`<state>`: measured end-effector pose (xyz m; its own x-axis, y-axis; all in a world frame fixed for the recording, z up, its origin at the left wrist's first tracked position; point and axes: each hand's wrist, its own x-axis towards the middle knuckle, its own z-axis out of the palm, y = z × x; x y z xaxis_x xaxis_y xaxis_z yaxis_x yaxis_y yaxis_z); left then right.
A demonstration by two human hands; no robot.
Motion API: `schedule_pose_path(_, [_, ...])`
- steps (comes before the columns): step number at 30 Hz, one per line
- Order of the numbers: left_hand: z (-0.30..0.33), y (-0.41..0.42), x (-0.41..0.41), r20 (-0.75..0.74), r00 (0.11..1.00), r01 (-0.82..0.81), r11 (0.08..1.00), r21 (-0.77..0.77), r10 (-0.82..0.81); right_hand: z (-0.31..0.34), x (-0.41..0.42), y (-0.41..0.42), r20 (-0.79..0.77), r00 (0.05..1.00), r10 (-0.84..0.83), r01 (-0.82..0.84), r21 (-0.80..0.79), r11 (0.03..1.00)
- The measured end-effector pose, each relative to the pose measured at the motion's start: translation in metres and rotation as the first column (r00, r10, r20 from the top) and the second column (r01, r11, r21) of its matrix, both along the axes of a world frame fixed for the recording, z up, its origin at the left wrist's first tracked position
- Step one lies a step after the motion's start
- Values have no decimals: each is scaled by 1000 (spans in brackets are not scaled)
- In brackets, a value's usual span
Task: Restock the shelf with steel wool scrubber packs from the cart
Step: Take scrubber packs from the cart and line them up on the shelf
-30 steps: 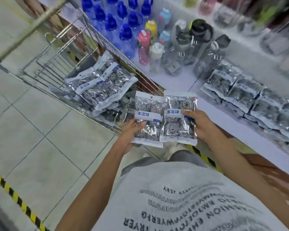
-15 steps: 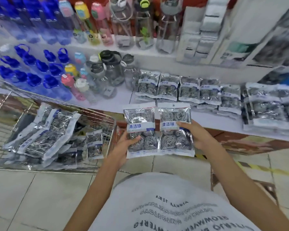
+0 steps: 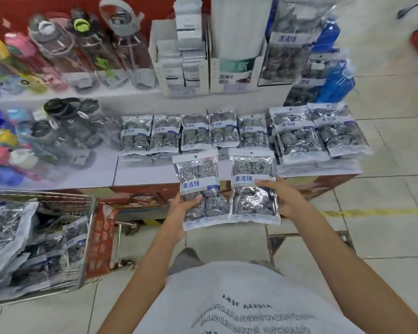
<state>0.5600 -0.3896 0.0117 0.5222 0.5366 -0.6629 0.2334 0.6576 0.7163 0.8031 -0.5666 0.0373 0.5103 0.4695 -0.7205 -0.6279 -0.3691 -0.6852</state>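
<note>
Two packs carried over to the shelf

Since a second ago the person has turned away from the cart and now faces the shelf square on, and the two scrubber packs, then held edge to edge, are now drawn slightly apart with a gap between them.

On the left, the left hand (image 3: 179,210) has its grip curled round the lower left edge of the left pack (image 3: 200,189), thumb pressed on the front over the steel wool balls. On the right, the right hand (image 3: 284,196) pinches the right pack (image 3: 252,186) by its right side, thumb lying across the white label band, fingers hidden behind. Both packs are held upright, label side facing the wearer, in the air just in front of the shelf (image 3: 143,174) edge.

Behind them on the white shelf a row of small scrubber packs (image 3: 193,133) stands side by side, with two larger packs (image 3: 319,133) stacked to the right. Water bottles (image 3: 65,131) crowd the left of the shelf, blurred. Higher up, boxed goods (image 3: 184,49) stand on an upper tier.

At lower left the wire cart (image 3: 89,237) holds more scrubber packs (image 3: 34,249) heaped loosely. A red sign (image 3: 99,239) hangs on its end. Pale floor tiles (image 3: 384,213) lie below.
</note>
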Motion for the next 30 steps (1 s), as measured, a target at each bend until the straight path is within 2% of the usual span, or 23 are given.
schedule_pose_path(2, [-6,-2,16,-42,999,-13,1000,-12,13,-4,21,-5,-34,998,-61,62,13,998])
schedule_pose_path(5, [-12,3,37,-109,994,-6,1000,-17,4,-5,50,0,-16,998,-65,65,3,998])
schedule_pose_path(10, [-24,32,76,-115,993,-10,1000,-18,8,-14,105,25,3,994,-108,108,-29,994])
schedule_pose_path(17, [-37,91,153,-80,996,38,996,-84,-45,-31,175,80,68,995,-75,84,-148,985])
schedule_pose_path(22, [-47,135,212,-86,994,59,996,-67,-64,-48,218,124,76,995,-70,83,-186,979])
schedule_pose_path(30, [-64,182,285,-165,978,105,986,-127,-125,-85,263,176,109,994,-4,29,-229,973])
